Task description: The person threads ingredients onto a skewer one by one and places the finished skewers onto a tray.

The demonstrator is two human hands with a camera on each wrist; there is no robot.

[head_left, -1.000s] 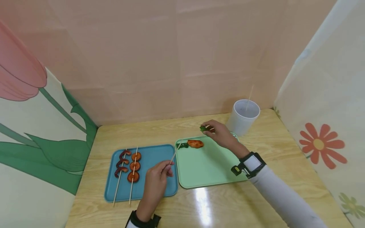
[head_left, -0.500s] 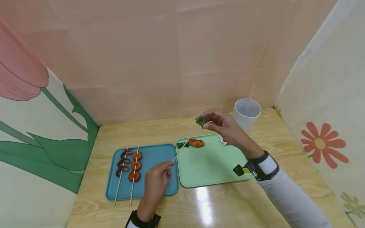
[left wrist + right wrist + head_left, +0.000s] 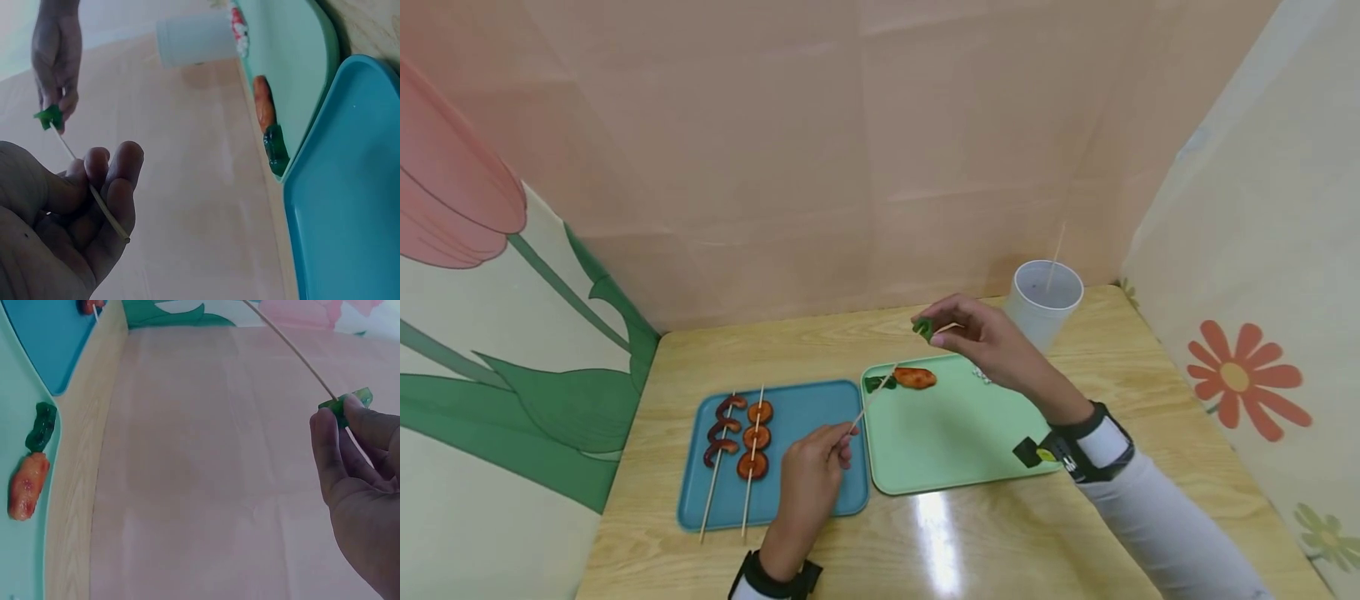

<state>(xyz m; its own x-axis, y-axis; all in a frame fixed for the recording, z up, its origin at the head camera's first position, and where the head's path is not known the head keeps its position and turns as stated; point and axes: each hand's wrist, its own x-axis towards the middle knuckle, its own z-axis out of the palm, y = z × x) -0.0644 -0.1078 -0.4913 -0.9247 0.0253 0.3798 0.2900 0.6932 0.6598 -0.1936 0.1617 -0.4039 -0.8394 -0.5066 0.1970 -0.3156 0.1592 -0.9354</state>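
My left hand [image 3: 808,479] pinches a thin wooden skewer [image 3: 874,397] that slants up to the right, over the meeting edges of the two trays. Fingers and thumb of my right hand [image 3: 992,343] pinch a green pepper-like piece [image 3: 922,328] above the far side of the green tray [image 3: 955,442]. In the right wrist view the skewer [image 3: 294,351] runs into the green piece [image 3: 337,407], and a pale length of stick shows beyond it, among the fingers. A browned, wing-shaped piece [image 3: 914,378] and another green piece [image 3: 878,383] lie at the tray's far left corner.
The blue tray [image 3: 812,404] at left bears two loaded skewers, one with curled sausage-like pieces [image 3: 723,429], one with round brown slices [image 3: 755,437]. A white cup [image 3: 1043,308] with a stick stands behind the green tray. Red-and-white pieces [image 3: 239,31] lie near it.
My right hand has moved up and slightly left, turning, with the green piece. The skewer in my left hand now leans further right. Both trays stay put.
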